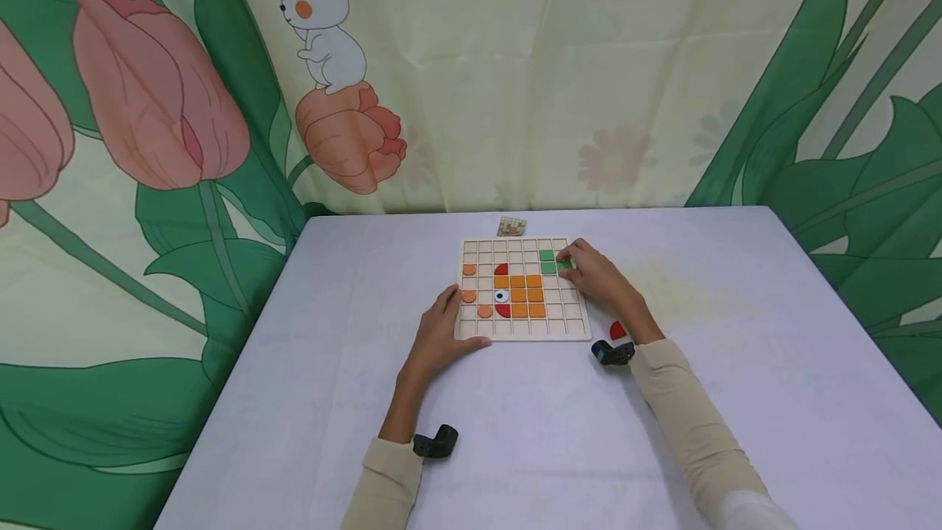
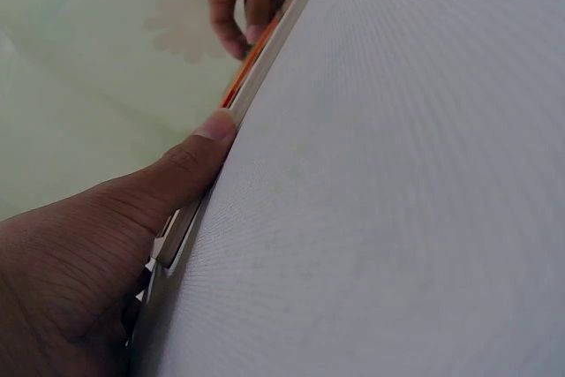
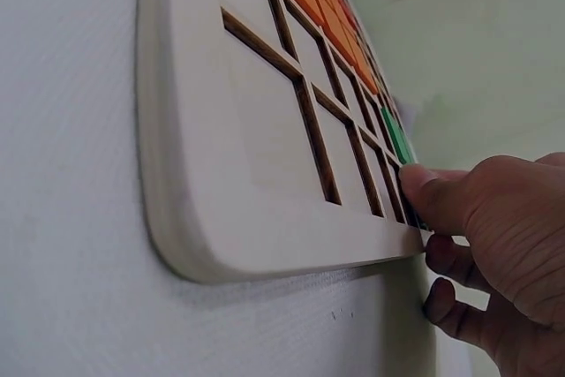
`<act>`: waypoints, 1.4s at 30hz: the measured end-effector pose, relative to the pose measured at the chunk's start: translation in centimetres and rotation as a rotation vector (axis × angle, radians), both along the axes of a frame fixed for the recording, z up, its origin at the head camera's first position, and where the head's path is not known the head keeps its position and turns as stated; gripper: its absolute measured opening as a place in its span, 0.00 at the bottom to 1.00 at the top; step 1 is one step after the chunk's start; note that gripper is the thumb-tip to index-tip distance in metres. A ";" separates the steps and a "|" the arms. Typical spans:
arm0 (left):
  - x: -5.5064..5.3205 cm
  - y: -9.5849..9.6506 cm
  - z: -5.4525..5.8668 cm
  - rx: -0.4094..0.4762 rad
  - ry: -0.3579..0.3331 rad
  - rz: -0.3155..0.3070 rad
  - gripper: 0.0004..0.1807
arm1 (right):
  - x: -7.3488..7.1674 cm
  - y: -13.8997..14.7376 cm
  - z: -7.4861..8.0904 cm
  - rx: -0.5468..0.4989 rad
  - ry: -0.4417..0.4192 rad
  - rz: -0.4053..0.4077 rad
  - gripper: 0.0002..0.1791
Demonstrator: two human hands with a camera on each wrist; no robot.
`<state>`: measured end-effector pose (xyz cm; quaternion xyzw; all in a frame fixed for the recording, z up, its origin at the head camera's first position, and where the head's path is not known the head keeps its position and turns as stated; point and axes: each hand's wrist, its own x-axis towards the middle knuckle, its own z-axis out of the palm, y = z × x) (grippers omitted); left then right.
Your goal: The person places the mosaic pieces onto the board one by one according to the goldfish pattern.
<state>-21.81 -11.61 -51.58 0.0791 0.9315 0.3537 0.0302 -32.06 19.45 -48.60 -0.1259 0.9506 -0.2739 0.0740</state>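
A pale wooden grid board [image 1: 526, 330] lies on the table, with orange square tiles [image 1: 518, 295], red rounded pieces [image 1: 503, 311], round peach pieces [image 1: 485, 311] and an eye piece [image 1: 501, 295] in its cells. Green square tiles [image 1: 547, 255] sit towards the far right. My left hand [image 1: 439, 332] rests at the near left corner of the board, its straight thumb [image 2: 190, 161] touching the near edge; its other fingers are mostly hidden. At the far right side, my right hand [image 1: 598, 275] pinches a green tile [image 1: 563, 265] between thumb and forefinger, low over the board.
A loose red piece [image 1: 616, 330] lies on the white tablecloth right of the board, close to the right wrist camera [image 1: 612, 352]. A small picture card [image 1: 511, 226] is behind the board. A printed curtain [image 1: 515, 105] hangs beyond the table's far edge.
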 end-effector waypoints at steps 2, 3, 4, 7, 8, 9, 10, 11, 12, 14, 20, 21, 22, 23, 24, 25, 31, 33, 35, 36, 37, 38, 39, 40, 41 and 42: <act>0.0 0.0 -0.1 -0.002 0.003 0.000 0.62 | 0.1 0.0 0.0 -0.003 -0.004 -0.001 0.18; 0.0 0.0 -0.1 -0.004 0.005 0.000 0.62 | 0.1 0.0 0.0 -0.006 -0.004 -0.002 0.18; 0.0 0.0 -0.1 -0.003 0.003 0.003 0.63 | 0.1 0.0 0.0 -0.008 -0.002 -0.001 0.18; 0.0 0.0 -0.2 0.000 0.010 0.007 0.62 | 0.2 -0.1 0.0 -0.015 0.006 0.003 0.18; 0.0 0.0 -0.2 0.000 0.012 0.008 0.63 | 0.2 -0.1 0.0 -0.017 0.008 0.003 0.18; 0.0 0.0 -0.2 0.003 0.011 0.008 0.63 | 0.2 -0.1 0.0 -0.018 0.010 0.003 0.18; 0.0 0.0 -0.2 0.004 0.009 0.008 0.62 | 0.2 -0.1 0.0 -0.019 0.010 0.001 0.18; 0.0 0.0 -0.2 0.001 0.009 0.007 0.62 | 0.2 -0.1 0.0 -0.022 0.008 -0.002 0.18; 0.0 0.0 -0.3 0.000 0.008 0.005 0.62 | 0.2 -0.2 0.0 -0.021 0.006 -0.007 0.18; -0.1 0.0 -0.3 -0.004 0.008 0.001 0.62 | 0.2 -0.2 0.0 -0.016 0.001 -0.015 0.18; 0.0 0.0 -0.3 0.000 0.001 -0.005 0.63 | 0.3 -0.1 0.1 0.011 0.000 -0.012 0.19; 0.0 0.0 -0.3 0.003 0.000 -0.005 0.63 | 0.3 0.0 0.1 0.014 0.003 -0.009 0.19; 0.0 0.1 -0.3 0.005 0.002 -0.006 0.63 | 0.4 0.0 0.1 0.015 0.009 -0.006 0.19; 0.0 0.1 -0.2 0.007 0.003 -0.006 0.63 | 0.4 0.1 0.1 0.015 0.013 -0.001 0.20; 0.0 0.1 -0.2 0.011 0.005 -0.005 0.63 | 0.5 0.1 0.1 0.011 0.016 0.002 0.20; 0.1 0.1 -0.2 0.011 0.007 -0.004 0.63 | 0.6 0.2 0.2 0.005 0.019 0.007 0.21; 0.1 -0.1 -0.1 0.006 0.017 -0.004 0.63 | 1.5 0.5 0.9 -0.036 0.023 0.000 0.22; 0.1 -0.1 -0.1 0.008 0.021 -0.007 0.63 | 1.9 0.7 1.4 -0.049 0.019 -0.013 0.22; 0.1 -0.1 -0.1 0.006 0.025 -0.009 0.63 | 2.4 1.1 1.9 -0.051 0.022 -0.018 0.21; 0.1 -0.1 -0.2 0.006 0.025 -0.010 0.63 | 2.6 1.3 2.1 -0.050 0.025 -0.013 0.20; 0.0 -0.1 -0.2 0.004 0.025 -0.011 0.63 | 2.9 1.5 2.3 -0.047 0.028 -0.008 0.19; 0.0 -0.1 -0.2 0.003 0.025 -0.011 0.63 | 3.1 1.8 2.5 -0.040 0.032 -0.001 0.18; 0.0 -0.1 -0.2 0.002 0.024 -0.011 0.63 | 3.3 2.1 2.6 -0.036 0.036 0.007 0.18; 0.0 -0.1 -0.2 0.002 0.021 -0.011 0.63 | 3.5 2.4 2.7 -0.032 0.038 0.016 0.17; 0.0 0.0 -0.2 0.002 0.019 -0.011 0.63 | 3.8 2.7 2.7 -0.027 0.038 0.023 0.16; 0.0 0.0 -0.2 0.003 0.017 -0.010 0.63 | 4.0 3.0 2.8 -0.022 0.035 0.030 0.15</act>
